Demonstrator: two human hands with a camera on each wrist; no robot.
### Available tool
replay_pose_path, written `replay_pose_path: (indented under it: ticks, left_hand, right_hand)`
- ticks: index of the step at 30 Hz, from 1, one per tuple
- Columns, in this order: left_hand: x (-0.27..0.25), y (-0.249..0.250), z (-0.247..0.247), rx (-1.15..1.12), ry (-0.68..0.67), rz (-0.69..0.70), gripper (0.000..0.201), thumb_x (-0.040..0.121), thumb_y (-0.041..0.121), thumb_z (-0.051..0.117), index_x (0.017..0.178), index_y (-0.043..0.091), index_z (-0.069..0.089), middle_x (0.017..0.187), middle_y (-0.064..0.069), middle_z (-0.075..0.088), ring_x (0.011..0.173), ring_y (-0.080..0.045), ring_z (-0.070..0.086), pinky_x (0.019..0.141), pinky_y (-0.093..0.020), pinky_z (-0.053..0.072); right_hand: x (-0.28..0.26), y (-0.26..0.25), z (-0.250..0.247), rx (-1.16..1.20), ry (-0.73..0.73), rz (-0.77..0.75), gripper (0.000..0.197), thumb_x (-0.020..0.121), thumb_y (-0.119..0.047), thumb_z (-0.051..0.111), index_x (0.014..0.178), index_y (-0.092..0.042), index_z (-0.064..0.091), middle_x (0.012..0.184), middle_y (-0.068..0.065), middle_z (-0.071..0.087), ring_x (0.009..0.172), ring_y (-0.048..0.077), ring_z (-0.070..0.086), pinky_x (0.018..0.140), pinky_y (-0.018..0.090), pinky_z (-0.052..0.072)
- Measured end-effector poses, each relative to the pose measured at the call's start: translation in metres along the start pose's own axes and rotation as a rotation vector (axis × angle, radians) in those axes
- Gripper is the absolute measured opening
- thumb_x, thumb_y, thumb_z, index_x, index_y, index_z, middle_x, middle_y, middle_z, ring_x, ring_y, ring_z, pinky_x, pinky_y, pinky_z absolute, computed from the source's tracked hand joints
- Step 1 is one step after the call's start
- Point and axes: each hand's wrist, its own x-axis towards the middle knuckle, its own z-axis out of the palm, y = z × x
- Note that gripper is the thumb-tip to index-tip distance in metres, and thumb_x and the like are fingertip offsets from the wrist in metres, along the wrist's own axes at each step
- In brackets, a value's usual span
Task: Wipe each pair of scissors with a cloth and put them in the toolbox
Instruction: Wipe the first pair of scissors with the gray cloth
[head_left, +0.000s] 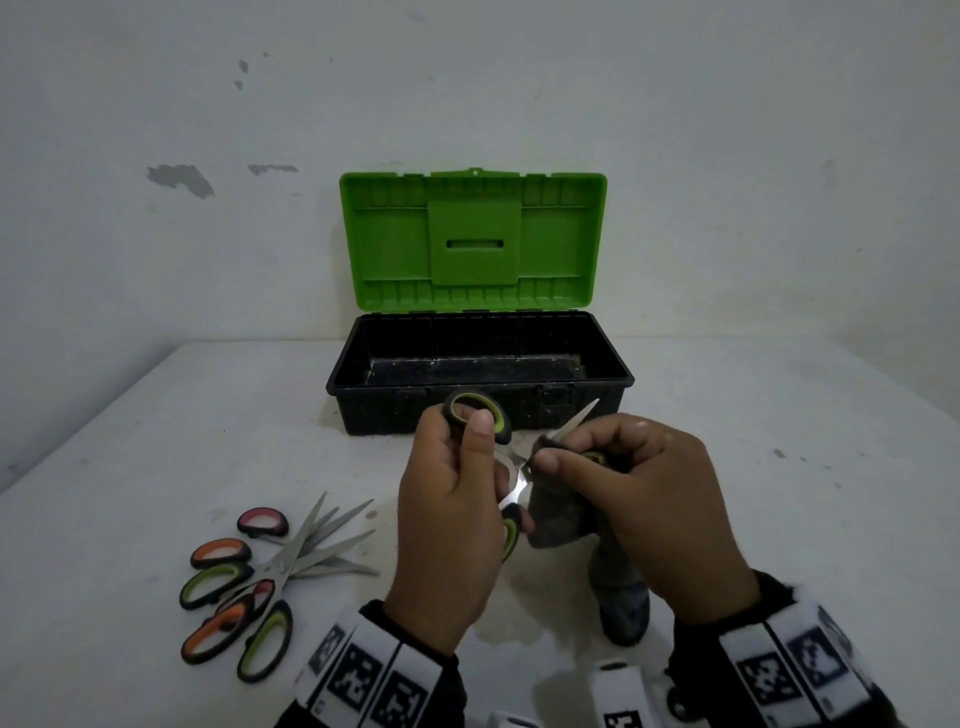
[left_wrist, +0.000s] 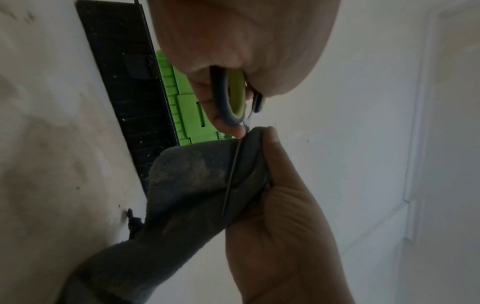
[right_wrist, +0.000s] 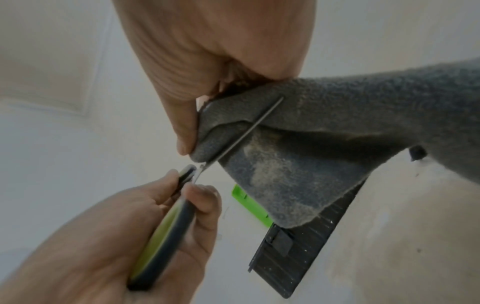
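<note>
Green-handled scissors (head_left: 501, 457) mid-wipe, frame centre.
Left hand (head_left: 447, 525) grips handles; right hand (head_left: 639, 499) pinches grey cloth (head_left: 563, 514) round blade.

Setting: we take this for a bare indoor room used as a makeshift work spot, not a fitted workshop. Evidence we log: a white wall (head_left: 208, 130) with chipped, patchy paint; a plain white table (head_left: 156, 441), stained and scuffed; an open toolbox (head_left: 480, 364) with a green lid; loose scissors (head_left: 260, 571) heaped on the tabletop.
</note>
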Motion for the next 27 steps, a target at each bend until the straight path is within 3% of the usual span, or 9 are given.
replay_pose_path:
  ticks: [6, 9, 13, 15, 19, 22, 24, 27]
  left_hand:
    - [0.003, -0.005, -0.003, 0.036, 0.013, 0.053, 0.020, 0.099, 0.036, 0.044, 0.094, 0.020, 0.055, 0.060, 0.005, 0.047, 0.058, -0.018, 0.049, 0.046, -0.040, 0.054]
    - [0.002, -0.006, -0.002, 0.054, 0.002, 0.090, 0.021, 0.098, 0.037, 0.043, 0.093, 0.020, 0.053, 0.061, 0.004, 0.046, 0.058, -0.022, 0.048, 0.045, -0.044, 0.054]
    - [0.003, -0.008, -0.004, 0.068, -0.010, 0.121, 0.024, 0.099, 0.041, 0.043, 0.091, 0.020, 0.052, 0.060, 0.005, 0.044, 0.056, -0.025, 0.044, 0.043, -0.053, 0.051]
    - [0.004, -0.010, -0.006, 0.078, -0.027, 0.131, 0.023, 0.097, 0.042, 0.043, 0.091, 0.021, 0.051, 0.060, 0.005, 0.044, 0.055, -0.023, 0.043, 0.043, -0.057, 0.049]
    - [0.004, -0.007, -0.008, 0.076, -0.051, 0.145, 0.022, 0.100, 0.038, 0.042, 0.092, 0.019, 0.051, 0.058, 0.005, 0.042, 0.053, -0.016, 0.042, 0.043, -0.050, 0.052]
    - [0.004, -0.006, -0.007, 0.026, -0.048, 0.119, 0.022, 0.101, 0.031, 0.042, 0.094, 0.012, 0.051, 0.057, 0.004, 0.039, 0.051, -0.013, 0.040, 0.045, -0.038, 0.051]
    - [0.005, -0.005, -0.008, -0.016, -0.051, 0.096, 0.021, 0.100, 0.030, 0.043, 0.094, 0.012, 0.051, 0.057, 0.001, 0.037, 0.050, -0.014, 0.038, 0.047, -0.037, 0.050]
    - [0.006, -0.003, -0.009, -0.074, -0.062, 0.064, 0.020, 0.100, 0.027, 0.042, 0.093, 0.010, 0.050, 0.056, -0.003, 0.034, 0.048, -0.016, 0.034, 0.046, -0.035, 0.048]
  right_hand:
    - [-0.006, 0.006, -0.001, -0.047, -0.047, 0.015, 0.014, 0.072, -0.020, 0.083, 0.083, -0.027, 0.079, 0.083, -0.010, 0.076, 0.080, 0.010, 0.073, 0.073, 0.034, 0.063]
    - [-0.005, 0.002, 0.001, 0.025, -0.058, 0.049, 0.016, 0.066, -0.032, 0.079, 0.079, -0.023, 0.075, 0.079, -0.006, 0.075, 0.074, 0.011, 0.072, 0.067, 0.029, 0.062]
    - [-0.002, 0.001, 0.005, 0.022, -0.030, 0.111, 0.038, 0.062, -0.040, 0.080, 0.082, -0.012, 0.064, 0.070, 0.009, 0.073, 0.066, 0.027, 0.072, 0.062, 0.038, 0.061]
    - [-0.002, 0.002, 0.006, 0.011, -0.038, 0.113, 0.037, 0.063, -0.040, 0.081, 0.078, -0.011, 0.062, 0.067, 0.009, 0.072, 0.063, 0.026, 0.072, 0.057, 0.035, 0.060]
    - [0.002, -0.002, 0.004, 0.030, 0.010, 0.103, 0.024, 0.072, -0.021, 0.083, 0.071, -0.007, 0.063, 0.063, 0.007, 0.071, 0.054, 0.012, 0.069, 0.048, 0.016, 0.052]
    - [0.012, 0.007, -0.005, 0.039, 0.160, 0.112, 0.030, 0.072, -0.021, 0.085, 0.069, -0.002, 0.062, 0.064, 0.016, 0.068, 0.055, 0.023, 0.067, 0.045, 0.019, 0.050]
    - [0.013, 0.011, -0.006, -0.012, 0.150, 0.108, 0.032, 0.070, -0.026, 0.086, 0.066, -0.006, 0.061, 0.064, 0.015, 0.067, 0.060, 0.032, 0.066, 0.048, 0.025, 0.053]
    - [0.007, 0.003, -0.002, -0.078, 0.049, 0.085, 0.027, 0.069, -0.028, 0.086, 0.064, -0.014, 0.064, 0.065, 0.003, 0.069, 0.060, 0.018, 0.067, 0.053, 0.020, 0.053]
